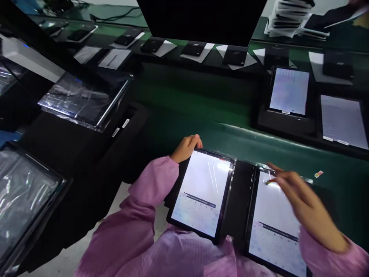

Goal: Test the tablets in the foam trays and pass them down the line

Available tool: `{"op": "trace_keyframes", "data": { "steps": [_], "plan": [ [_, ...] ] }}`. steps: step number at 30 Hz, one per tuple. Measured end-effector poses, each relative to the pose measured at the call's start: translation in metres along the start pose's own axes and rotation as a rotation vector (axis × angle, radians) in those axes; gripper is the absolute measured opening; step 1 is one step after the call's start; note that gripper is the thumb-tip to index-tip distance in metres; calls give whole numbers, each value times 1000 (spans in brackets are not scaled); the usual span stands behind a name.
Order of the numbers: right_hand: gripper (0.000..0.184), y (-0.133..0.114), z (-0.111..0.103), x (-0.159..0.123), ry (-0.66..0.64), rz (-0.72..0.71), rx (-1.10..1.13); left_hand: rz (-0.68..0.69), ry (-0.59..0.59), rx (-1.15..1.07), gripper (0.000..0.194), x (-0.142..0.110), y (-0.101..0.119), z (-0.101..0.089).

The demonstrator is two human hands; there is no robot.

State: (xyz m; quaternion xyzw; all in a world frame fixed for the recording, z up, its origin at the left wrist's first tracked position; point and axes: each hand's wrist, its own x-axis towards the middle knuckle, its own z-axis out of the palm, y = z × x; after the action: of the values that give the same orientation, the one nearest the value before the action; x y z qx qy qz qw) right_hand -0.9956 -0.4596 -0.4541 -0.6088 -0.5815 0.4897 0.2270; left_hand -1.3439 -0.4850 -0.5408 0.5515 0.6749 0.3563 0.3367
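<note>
My left hand (186, 148) is closed at the upper left corner of a tablet (198, 192), its fingers curled at the top edge. This tablet's screen is lit white, with a dark message bar and an on-screen keyboard below. Beside it on the right lies a second tablet (271, 238) with a similar lit screen. Over that one's upper part hovers my right hand (305, 204), fingers stretched out and apart, slightly blurred. A small coloured spot shows at a fingertip; I cannot make out whether it is an object or a reflection. Clear film edges show at both tablets' tops.
Two more lit tablets, one upright (290, 92) and one at the right (344, 119), lie on black trays. Film-wrapped panels (83, 96) occupy the left. Dark devices (235, 57) on white sheets line the back shelf. A black monitor (201, 19) overhangs. A small sticker (318, 174) lies on the green bench.
</note>
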Motion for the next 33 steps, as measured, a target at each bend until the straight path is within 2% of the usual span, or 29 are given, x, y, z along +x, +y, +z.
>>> {"op": "trace_keyframes", "data": {
  "steps": [2,3,5,9,12,15,19,21,23,25,27,29,33],
  "plan": [
    [55,-23,39,16,-209,32,-17,20,21,-39,72,-5,2,6],
    [56,-27,54,22,-271,43,-10,21,42,-45,73,-9,1,6],
    [54,-27,71,32,-277,42,25,11,98,-35,72,-16,-3,5],
    [54,-13,84,37,-194,39,-17,-18,172,-12,77,-17,-19,4],
    [54,-7,91,34,-151,52,9,1,195,-40,76,-17,-22,7],
    [45,-8,95,26,-109,78,183,32,235,-58,68,-22,-14,6],
    [34,-19,96,11,-72,117,491,39,353,-95,73,-35,10,-6],
    [30,-27,100,2,-13,77,617,42,377,-244,72,-45,27,-13],
    [27,-35,108,-5,136,-47,686,-34,268,-540,72,-54,45,-16],
    [27,-44,117,-10,317,-176,703,-172,126,-824,68,-62,62,-17],
    [29,-57,121,-10,427,-236,705,-229,120,-962,60,-65,78,-18],
    [28,-74,116,-8,468,-298,706,-111,220,-985,49,-62,95,-21],
    [14,-109,89,0,508,-653,683,359,400,-915,31,-46,124,-30]
  ]
}}
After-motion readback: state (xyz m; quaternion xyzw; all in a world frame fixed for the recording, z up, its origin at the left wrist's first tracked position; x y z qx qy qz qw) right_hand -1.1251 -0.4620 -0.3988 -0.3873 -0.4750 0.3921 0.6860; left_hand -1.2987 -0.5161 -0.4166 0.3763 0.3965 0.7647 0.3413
